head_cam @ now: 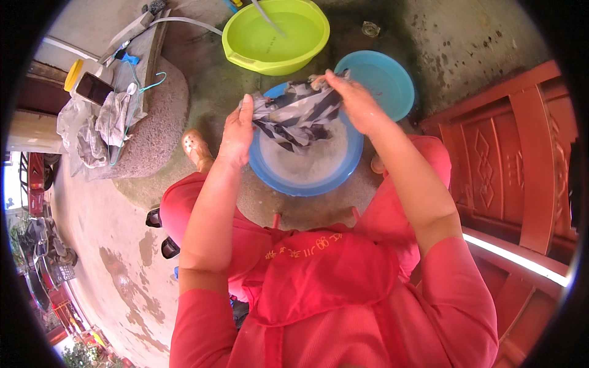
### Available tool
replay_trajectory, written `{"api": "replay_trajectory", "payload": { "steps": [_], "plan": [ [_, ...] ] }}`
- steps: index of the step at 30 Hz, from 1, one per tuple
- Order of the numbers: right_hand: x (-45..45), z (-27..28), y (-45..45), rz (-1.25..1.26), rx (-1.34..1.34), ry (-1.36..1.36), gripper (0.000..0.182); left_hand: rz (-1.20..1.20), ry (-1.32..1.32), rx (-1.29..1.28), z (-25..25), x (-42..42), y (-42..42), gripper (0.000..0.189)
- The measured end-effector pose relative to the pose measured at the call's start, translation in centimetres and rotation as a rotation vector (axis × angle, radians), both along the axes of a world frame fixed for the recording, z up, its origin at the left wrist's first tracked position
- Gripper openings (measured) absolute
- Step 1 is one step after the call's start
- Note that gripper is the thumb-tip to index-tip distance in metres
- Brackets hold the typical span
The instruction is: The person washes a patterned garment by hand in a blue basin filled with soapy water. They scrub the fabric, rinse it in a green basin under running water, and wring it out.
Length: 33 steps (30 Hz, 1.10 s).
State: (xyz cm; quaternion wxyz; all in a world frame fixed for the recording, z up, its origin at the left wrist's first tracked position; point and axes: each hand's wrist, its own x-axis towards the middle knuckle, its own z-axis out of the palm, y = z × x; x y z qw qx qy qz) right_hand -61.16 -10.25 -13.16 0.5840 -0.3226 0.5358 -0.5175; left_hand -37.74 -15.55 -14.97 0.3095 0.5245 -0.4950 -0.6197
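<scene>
A wet grey-and-black patterned cloth (299, 110) is stretched between my two hands, above a blue plastic basin (294, 186). Cloudy, sudsy water (303, 161) fills the basin. My left hand (238, 131) pinches the cloth's left end, thumb on top. At the upper right end, my right hand (356, 101) grips a bunched part of it, with the thumb pointing up and left. The cloth's lower folds hang over the water; whether they touch it I cannot tell.
A lime-green basin (276, 64) holds water and a hose (269, 18). A smaller turquoise basin (391, 83) stands right. Left, a stone block (161, 119) bears a phone (94, 89), a turquoise hanger (152, 83) and crumpled plastic bags (83, 129). Red panelled doors (492, 156) stand right.
</scene>
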Motion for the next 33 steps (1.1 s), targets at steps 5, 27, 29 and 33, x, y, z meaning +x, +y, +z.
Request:
{"api": "replay_trajectory", "payload": {
  "steps": [5, 27, 29, 33],
  "plan": [
    [-1.5, 2.4, 1.4, -0.038, -0.074, 0.144, 0.044, 0.008, 0.141, 0.023, 0.1, 0.4, 0.5, 0.051],
    [-6.0, 2.2, 0.0, -0.6, -0.447, -0.371, 0.032, 0.434, 0.154, -0.237, 0.5, 1.4, -2.2, 0.048],
    [-6.1, 1.7, 0.1, -0.523, -0.427, -0.364, 0.035, 0.405, 0.178, -0.286, 0.4, 1.6, -1.9, 0.043],
    [-5.8, 1.3, 0.1, -0.527, -0.28, -0.116, 0.04, 0.319, -0.006, -0.449, 1.4, 0.8, -1.0, 0.041]
  ]
}}
